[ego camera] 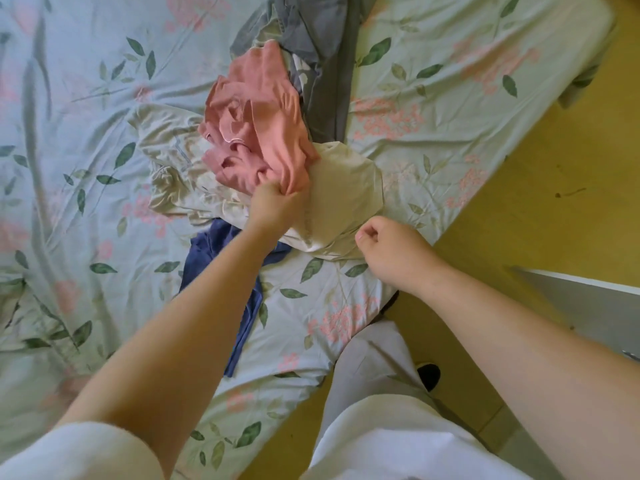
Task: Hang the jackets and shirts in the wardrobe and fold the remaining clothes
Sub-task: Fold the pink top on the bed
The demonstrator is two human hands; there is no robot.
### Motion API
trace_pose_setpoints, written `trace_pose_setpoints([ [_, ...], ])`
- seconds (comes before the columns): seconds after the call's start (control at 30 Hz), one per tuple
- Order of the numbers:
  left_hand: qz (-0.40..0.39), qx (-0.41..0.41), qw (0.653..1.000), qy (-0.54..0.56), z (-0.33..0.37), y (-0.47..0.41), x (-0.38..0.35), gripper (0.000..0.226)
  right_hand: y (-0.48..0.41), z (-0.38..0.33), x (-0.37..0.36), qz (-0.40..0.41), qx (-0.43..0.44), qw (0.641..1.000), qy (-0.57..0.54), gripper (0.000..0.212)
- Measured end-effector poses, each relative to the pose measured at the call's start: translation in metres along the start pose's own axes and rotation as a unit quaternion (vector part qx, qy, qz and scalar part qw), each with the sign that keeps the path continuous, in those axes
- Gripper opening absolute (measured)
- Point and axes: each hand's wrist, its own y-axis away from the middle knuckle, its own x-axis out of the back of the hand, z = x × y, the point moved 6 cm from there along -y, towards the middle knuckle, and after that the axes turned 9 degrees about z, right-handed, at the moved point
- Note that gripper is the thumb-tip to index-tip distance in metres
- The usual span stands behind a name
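A pile of clothes lies on the bed. On top is a crumpled pink garment (258, 123). My left hand (273, 206) grips its near edge. Under it lies a cream-white garment (343, 192), spread toward the bed's near edge. Behind the pile a grey garment (325, 64) stretches to the top of the view. A dark blue garment (221, 271) lies partly under my left forearm. My right hand (391, 252) hovers just right of the cream garment, its fingers curled and holding nothing.
The bed (86, 150) has a pale sheet with a leaf and pink flower print. A yellow floor (554, 188) runs along its right side. A white furniture edge (588, 296) shows at the right. My legs in light trousers stand at the bed corner.
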Motion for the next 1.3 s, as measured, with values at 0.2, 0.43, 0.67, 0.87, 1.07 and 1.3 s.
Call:
trace_pose_setpoints([
  [0.2,0.061,-0.315,0.938,-0.132,0.065,0.110,0.026,0.053,0.029,-0.010,0.024,0.016,0.022,1.000,0.010,0.029],
  [0.43,0.107,-0.387,0.916,-0.002,0.132,0.188,0.062,0.053,0.077,-0.021,0.065,0.044,0.106,0.993,0.006,0.054],
  [0.67,-0.051,-0.245,0.932,0.260,0.214,0.257,0.071,0.022,0.136,-0.023,0.119,0.089,0.168,0.981,-0.035,0.074],
  [0.87,-0.043,-0.248,0.891,0.377,0.282,0.305,0.073,0.025,0.192,-0.007,0.173,0.085,0.208,0.969,-0.099,0.052],
  [1.07,0.005,-0.334,0.887,0.319,0.342,0.358,0.060,0.035,0.237,0.006,0.204,0.194,0.234,0.947,-0.105,0.067],
  [1.3,0.083,-0.430,0.823,0.362,0.401,0.389,0.072,0.030,0.266,0.033,0.297,0.431,0.163,0.870,-0.177,0.023],
])
